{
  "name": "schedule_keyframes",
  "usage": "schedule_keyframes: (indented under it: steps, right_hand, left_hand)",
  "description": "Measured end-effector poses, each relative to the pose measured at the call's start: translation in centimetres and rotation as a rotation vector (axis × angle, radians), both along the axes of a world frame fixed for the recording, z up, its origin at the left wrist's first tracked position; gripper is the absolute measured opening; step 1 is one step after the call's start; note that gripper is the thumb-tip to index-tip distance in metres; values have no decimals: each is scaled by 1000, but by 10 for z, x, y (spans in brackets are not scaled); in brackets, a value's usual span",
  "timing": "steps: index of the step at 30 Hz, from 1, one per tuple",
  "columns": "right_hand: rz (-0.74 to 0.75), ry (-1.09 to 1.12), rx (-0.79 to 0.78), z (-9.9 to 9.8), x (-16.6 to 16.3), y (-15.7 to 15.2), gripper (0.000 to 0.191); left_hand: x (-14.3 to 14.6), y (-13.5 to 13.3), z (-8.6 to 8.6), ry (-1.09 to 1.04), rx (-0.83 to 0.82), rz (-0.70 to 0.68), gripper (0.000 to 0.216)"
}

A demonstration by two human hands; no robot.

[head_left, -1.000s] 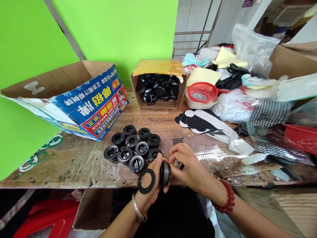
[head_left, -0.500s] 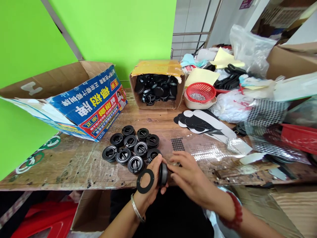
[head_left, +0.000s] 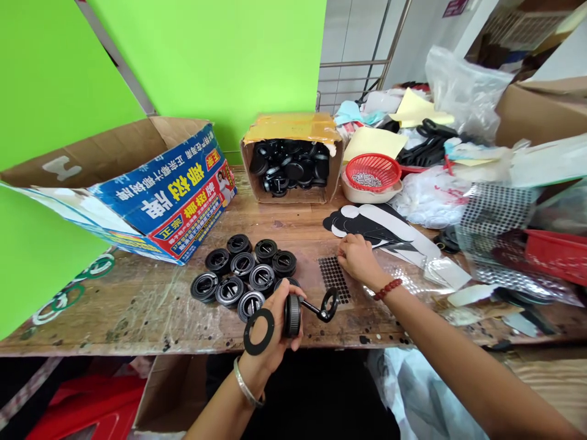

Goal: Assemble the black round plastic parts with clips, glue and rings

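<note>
My left hand grips a round black holder with a ribbed edge just above the table's front edge. From the holder, a hinged arm with a ring end sticks out to the right. A flat black ring lies on the back of the same hand. My right hand is at the upper right edge of a sheet of small black dots, its fingers pinched together; what they hold is hidden. Several similar round black holders stand grouped left of the sheet.
Behind the group, a cardboard box lies on its side, full of black round parts. A blue printed carton is at the left. Rightward are a red basket of small metal pieces, black and white cutouts, and plastic bags.
My right hand has moved from beside the holder up and right to the dot sheet. The ring arm now shows swung out from the holder, which has shifted slightly left with my left hand.
</note>
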State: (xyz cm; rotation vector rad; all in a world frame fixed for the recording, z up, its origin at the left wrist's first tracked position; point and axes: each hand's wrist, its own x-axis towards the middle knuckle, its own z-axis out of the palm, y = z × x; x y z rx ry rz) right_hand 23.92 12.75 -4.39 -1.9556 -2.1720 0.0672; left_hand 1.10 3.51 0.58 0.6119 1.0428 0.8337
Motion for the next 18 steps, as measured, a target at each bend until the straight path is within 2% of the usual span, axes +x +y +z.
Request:
schedule_keyframes:
  steps: [7, 12, 15, 18]
  right_hand:
    - [11, -142, 43, -2, -11, -4, 17]
    - [34, -167, 259, -15, -13, -15, 19]
    - [28, 85, 361, -7, -13, -23, 12]
    - [65, 467, 463, 22, -22, -45, 9]
  left_hand:
    - [0, 4, 1, -2, -15, 86, 53]
    - [0, 2, 3, 14, 42, 177, 57]
    - [-1, 0, 4, 20, 97, 232, 55]
    - [0, -1, 4, 41, 156, 276, 51]
